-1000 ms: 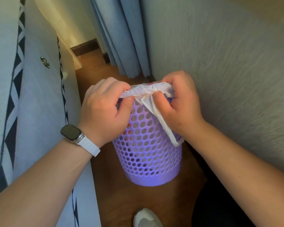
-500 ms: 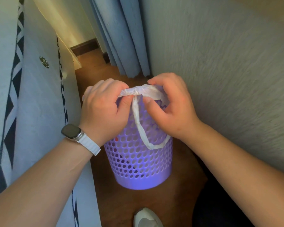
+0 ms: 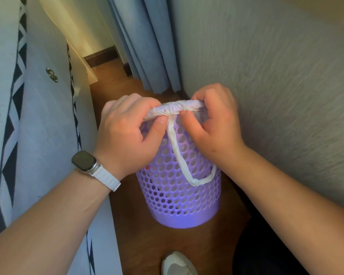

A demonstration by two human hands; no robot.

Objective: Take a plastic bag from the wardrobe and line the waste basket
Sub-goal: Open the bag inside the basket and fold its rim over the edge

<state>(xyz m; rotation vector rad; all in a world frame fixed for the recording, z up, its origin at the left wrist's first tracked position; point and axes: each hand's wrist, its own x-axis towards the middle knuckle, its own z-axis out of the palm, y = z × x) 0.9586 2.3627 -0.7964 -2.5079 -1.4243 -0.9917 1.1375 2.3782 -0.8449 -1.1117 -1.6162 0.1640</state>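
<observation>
A purple perforated waste basket [image 3: 179, 203] stands on the wooden floor between a bed and a wall. A white plastic bag [image 3: 175, 110] is rolled over its near rim, and one bag handle hangs down the outside as a loop. My left hand [image 3: 127, 133] pinches the rolled bag edge at the rim's left. My right hand [image 3: 214, 124] grips the same edge at the rim's right, close to the wall. Both hands hide most of the basket's opening.
A bed with a grey, black-patterned cover [image 3: 28, 135] runs along the left. A textured wall [image 3: 276, 86] is on the right, blue curtains [image 3: 145, 46] hang behind. A white shoe [image 3: 177, 264] is on the floor in front of the basket.
The basket has shifted slightly left and back. My right hand moved from the front of the rim to its right side, stretching the rolled bag edge wider; the handle loop now hangs free.
</observation>
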